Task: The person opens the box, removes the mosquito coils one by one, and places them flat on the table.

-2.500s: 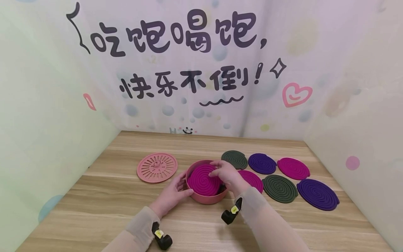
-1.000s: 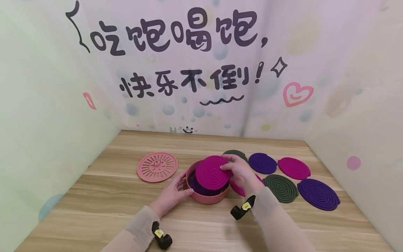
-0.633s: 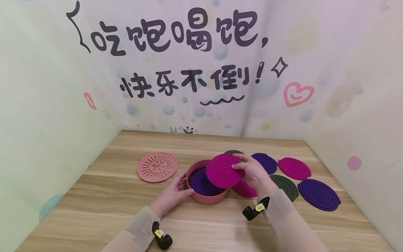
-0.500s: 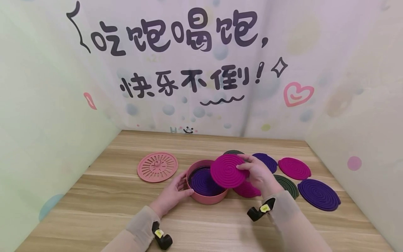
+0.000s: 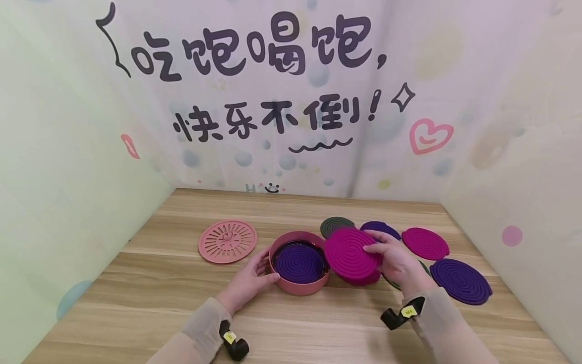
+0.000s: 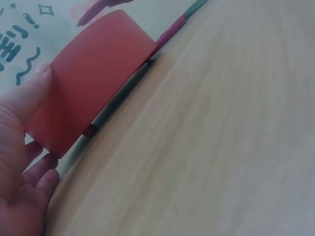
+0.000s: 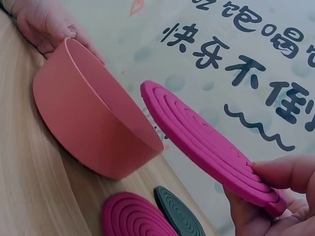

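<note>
My left hand (image 5: pixel 247 280) grips the left side of a round pink mosquito coil box (image 5: pixel 300 289), thumb on its wall in the left wrist view. Inside the box lies a purple mosquito coil (image 5: pixel 298 263) with a dark surface around it. Off the box's right side, my right hand (image 5: pixel 400 258) pinches a magenta mosquito coil (image 7: pixel 197 137) by its right edge, thumb on top and fingers beneath. This coil is tilted and raised over a second magenta coil (image 7: pixel 130 216) on the table, largely covered in the head view.
The slotted pink lid (image 5: pixel 227 241) lies left of the box. On the right are a green coil (image 5: pixel 335 226), a purple coil (image 5: pixel 382 228), a magenta coil (image 5: pixel 426 243) and another purple coil (image 5: pixel 461 281). A second green coil (image 5: pixel 390 284) is mostly hidden by my right hand.
My right hand has lifted the magenta coil out of the box and carried it right, uncovering the purple coil inside. My left hand has stayed on the box.
</note>
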